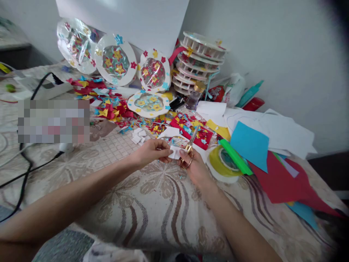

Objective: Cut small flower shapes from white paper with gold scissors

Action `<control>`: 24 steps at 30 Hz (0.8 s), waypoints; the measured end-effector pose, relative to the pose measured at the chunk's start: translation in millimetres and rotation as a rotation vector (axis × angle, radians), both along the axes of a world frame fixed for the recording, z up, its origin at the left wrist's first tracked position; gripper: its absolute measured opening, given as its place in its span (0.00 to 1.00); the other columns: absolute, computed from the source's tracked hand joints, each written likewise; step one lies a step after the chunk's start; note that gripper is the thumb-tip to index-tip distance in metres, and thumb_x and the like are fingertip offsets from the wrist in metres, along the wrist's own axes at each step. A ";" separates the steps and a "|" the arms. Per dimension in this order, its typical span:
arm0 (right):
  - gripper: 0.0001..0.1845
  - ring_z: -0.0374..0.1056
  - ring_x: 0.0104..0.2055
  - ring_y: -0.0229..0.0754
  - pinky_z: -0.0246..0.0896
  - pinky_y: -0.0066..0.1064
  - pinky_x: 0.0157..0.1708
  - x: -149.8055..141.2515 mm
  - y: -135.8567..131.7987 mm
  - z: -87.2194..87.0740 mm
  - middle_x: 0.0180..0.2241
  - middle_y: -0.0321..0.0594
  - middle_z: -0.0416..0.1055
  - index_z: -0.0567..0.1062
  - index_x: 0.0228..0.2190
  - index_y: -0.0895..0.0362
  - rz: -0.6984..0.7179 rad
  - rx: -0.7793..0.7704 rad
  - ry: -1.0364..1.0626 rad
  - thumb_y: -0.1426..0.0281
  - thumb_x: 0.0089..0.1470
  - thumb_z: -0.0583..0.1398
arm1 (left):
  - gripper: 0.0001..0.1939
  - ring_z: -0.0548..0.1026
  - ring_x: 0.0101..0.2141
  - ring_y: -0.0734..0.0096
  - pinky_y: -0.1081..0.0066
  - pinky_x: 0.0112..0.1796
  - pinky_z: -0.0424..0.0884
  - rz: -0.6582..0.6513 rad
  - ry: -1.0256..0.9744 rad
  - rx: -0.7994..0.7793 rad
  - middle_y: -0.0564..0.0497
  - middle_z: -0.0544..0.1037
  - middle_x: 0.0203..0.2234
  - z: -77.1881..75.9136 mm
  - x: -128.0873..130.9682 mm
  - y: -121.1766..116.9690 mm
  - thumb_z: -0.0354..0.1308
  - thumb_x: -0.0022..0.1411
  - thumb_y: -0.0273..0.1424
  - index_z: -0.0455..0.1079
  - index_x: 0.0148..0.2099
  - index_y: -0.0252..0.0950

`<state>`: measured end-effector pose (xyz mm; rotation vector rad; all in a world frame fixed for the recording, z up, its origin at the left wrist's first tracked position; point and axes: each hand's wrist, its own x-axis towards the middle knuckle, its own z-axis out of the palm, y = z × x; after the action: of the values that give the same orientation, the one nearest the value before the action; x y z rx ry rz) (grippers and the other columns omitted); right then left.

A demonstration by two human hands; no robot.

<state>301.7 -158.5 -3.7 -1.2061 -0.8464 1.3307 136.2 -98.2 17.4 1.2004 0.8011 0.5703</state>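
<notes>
My left hand (pixel 154 150) is closed, its fingertips pinching a small white piece (pixel 175 153) of paper or thin foam by its left end. Gold-handled scissors (pixel 190 145) sit in my right hand (pixel 195 167), with the blades pointing up and away from me. The thumb of that same hand presses on the right end of the white piece. Just beyond lie a red sheet (pixel 205 140) strewn with colourful scraps and a white offcut (pixel 172 131) with a curved edge. Small white foam squares (pixel 139 135) are gathered left of the hands.
Round white frames (pixel 116 78) with stars lean at the back, beside stacked white rings (pixel 200 54). Right are a yellow tape roll (pixel 215 163), a green strip (pixel 236 157), a blue sheet (pixel 249 143) and red sheets (pixel 278 178). Black cables (pixel 23 160) run along the left.
</notes>
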 end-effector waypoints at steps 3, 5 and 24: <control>0.16 0.58 0.20 0.32 0.48 0.25 0.20 -1.9 -0.6 -3.8 0.18 0.29 0.65 0.70 0.29 0.57 0.014 0.019 -0.035 0.60 0.42 0.67 | 0.12 0.75 0.23 0.76 0.75 0.28 0.73 0.027 -0.027 0.008 0.53 0.76 0.21 -1.6 0.5 -1.0 0.66 0.51 0.32 0.68 0.32 0.30; 0.14 0.58 0.20 0.32 0.49 0.25 0.21 -3.3 -1.2 -5.7 0.19 0.29 0.66 0.71 0.29 0.57 0.027 0.032 -0.071 0.63 0.42 0.67 | 0.12 0.75 0.23 0.77 0.76 0.28 0.72 0.029 -0.033 0.031 0.52 0.76 0.21 -3.1 1.2 -2.3 0.65 0.51 0.33 0.69 0.33 0.30; 0.20 0.58 0.23 0.35 0.52 0.27 0.23 -8.9 -14.8 -0.9 0.23 0.31 0.62 0.64 0.35 0.54 0.098 0.207 -0.233 0.49 0.57 0.51 | 0.14 0.76 0.24 0.76 0.77 0.28 0.71 0.233 -0.296 -0.164 0.52 0.75 0.22 0.7 -0.2 7.5 0.70 0.45 0.29 0.68 0.31 0.30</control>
<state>292.9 -173.3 -4.6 -1.1813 -1.1934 1.1603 135.9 -90.7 18.1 0.8523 0.7228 0.8355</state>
